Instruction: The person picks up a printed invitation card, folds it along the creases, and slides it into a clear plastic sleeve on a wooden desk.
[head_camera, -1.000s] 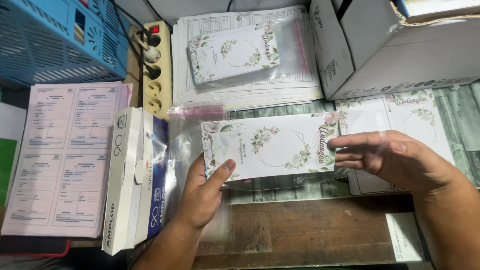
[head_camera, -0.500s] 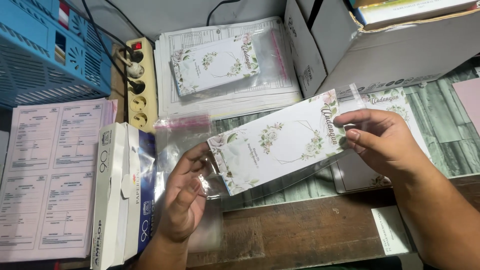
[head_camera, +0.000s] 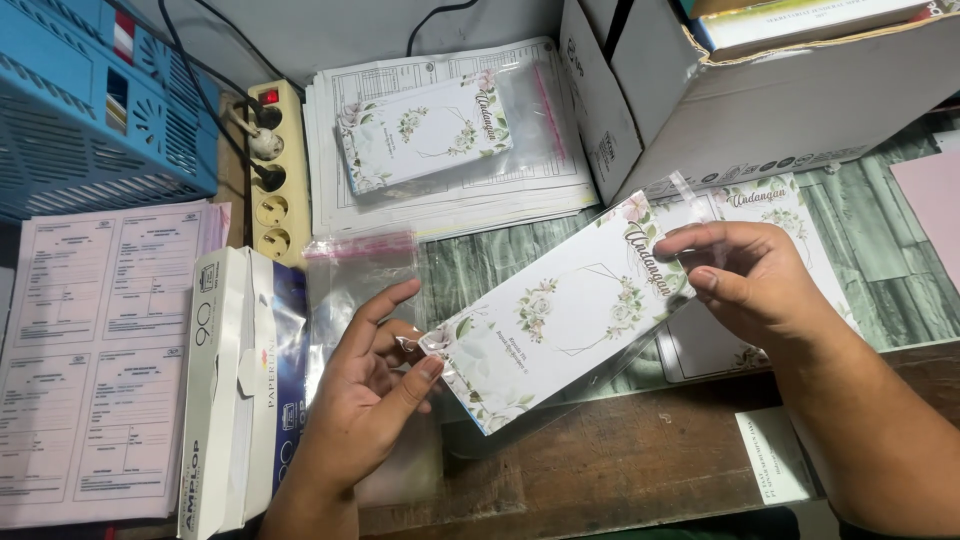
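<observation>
Cluttered wooden table (head_camera: 620, 470), head view: left hand (head_camera: 375, 385) pinches floral card (head_camera: 560, 315) by its lower-left corner, right hand (head_camera: 750, 275) pinches the upper-right end; card tilted, above the table's front edge, beside clear sleeves (head_camera: 355, 275).

Glossy clear plastic sleeve (head_camera: 640, 350); matt paper card (head_camera: 560, 310); rough wood table (head_camera: 620, 470).

head view, close, steeply down
</observation>
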